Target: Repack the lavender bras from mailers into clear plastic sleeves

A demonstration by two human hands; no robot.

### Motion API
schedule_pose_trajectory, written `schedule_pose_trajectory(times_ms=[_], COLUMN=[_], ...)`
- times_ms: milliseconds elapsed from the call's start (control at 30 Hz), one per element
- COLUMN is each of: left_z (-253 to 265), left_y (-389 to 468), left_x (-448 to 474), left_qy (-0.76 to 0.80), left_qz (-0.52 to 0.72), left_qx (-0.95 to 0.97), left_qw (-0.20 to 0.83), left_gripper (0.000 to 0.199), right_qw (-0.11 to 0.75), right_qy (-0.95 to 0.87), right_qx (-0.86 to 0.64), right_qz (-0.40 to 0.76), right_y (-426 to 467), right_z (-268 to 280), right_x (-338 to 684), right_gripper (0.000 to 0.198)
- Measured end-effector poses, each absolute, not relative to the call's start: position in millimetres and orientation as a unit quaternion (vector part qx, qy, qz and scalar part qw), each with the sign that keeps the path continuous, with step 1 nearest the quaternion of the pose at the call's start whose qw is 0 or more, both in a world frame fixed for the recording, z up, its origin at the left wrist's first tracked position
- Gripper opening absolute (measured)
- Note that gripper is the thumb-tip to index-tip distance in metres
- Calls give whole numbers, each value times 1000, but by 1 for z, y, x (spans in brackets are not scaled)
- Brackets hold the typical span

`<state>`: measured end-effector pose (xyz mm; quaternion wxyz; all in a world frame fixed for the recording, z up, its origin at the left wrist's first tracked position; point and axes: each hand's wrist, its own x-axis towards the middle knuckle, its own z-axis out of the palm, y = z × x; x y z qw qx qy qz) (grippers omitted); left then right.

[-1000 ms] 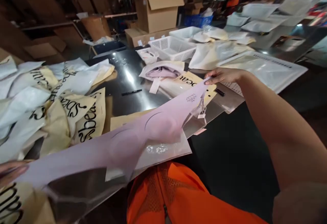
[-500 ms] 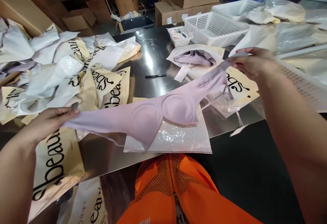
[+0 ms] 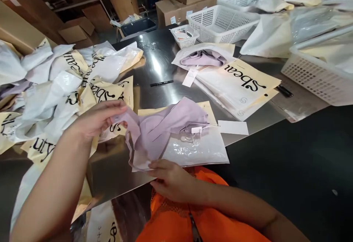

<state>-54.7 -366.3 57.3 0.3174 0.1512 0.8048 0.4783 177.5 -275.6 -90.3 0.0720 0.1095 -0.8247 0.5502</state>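
A pale lilac bra lies bunched across a white and cream plastic bag at the table's front edge. My left hand grips one end of its band, lifted a little at the left. Low in front of me, my right hand pinches the bra's lower edge or strap near the bag's front left corner. A white tag hangs from the bra and rests to the right of it. Some of the bra's folds hide its straps.
Printed bags are heaped at the left. Behind lie another lilac garment in an open bag, a stack of bags and a black marker. White baskets stand at the back, another basket at the right.
The bra was stretched wide between both hands; now it is gathered on the bag. My right hand has let go of the far end and come down to the front; my left moved inward.
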Motion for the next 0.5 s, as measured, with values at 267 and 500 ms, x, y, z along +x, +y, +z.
schedule_pose_trajectory(times_ms=[267, 500], left_z=[31, -36], left_y=[-293, -288], left_x=[-63, -79], left_qy=[802, 849], left_qz=[348, 276], left_qx=[326, 338], left_qw=[360, 299], left_gripper=[58, 48], right_qw=[6, 129], right_qy=[-519, -275], right_qx=[-264, -323], right_qz=[813, 896], right_y=[-234, -254], right_z=[-87, -112], right_x=[219, 119], right_gripper=[33, 45])
